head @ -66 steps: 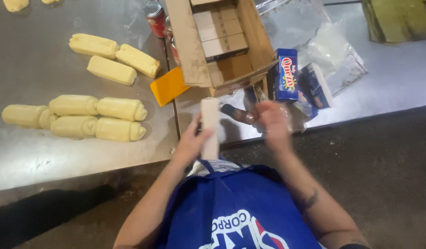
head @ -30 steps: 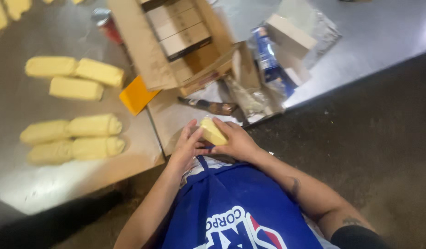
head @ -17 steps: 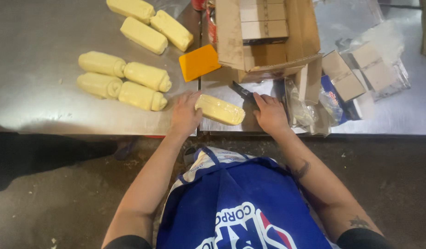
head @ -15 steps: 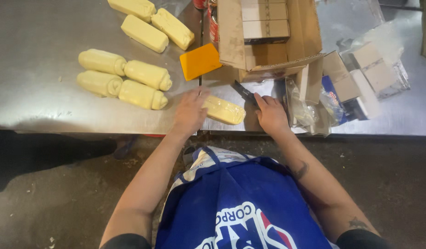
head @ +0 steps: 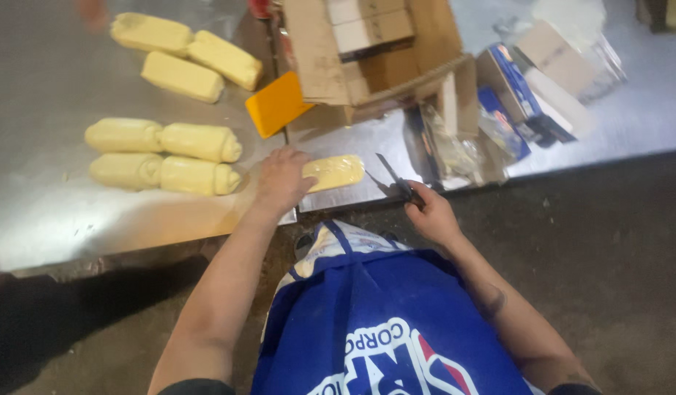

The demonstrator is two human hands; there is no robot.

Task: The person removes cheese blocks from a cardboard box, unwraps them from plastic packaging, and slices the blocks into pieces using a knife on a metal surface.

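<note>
Soft yellow block (head: pixel 334 172), left hand (head: pixel 279 181), steel table (head: pixel 45 212)

One head-worn camera looks steeply down, close over the steel table (head: pixel 74 219) edge.

You stand at a steel table (head: pixel 45 219) that reflects overhead light; below its edge lies a dark, speckled floor (head: pixel 609 241), shadowed at left.
</note>
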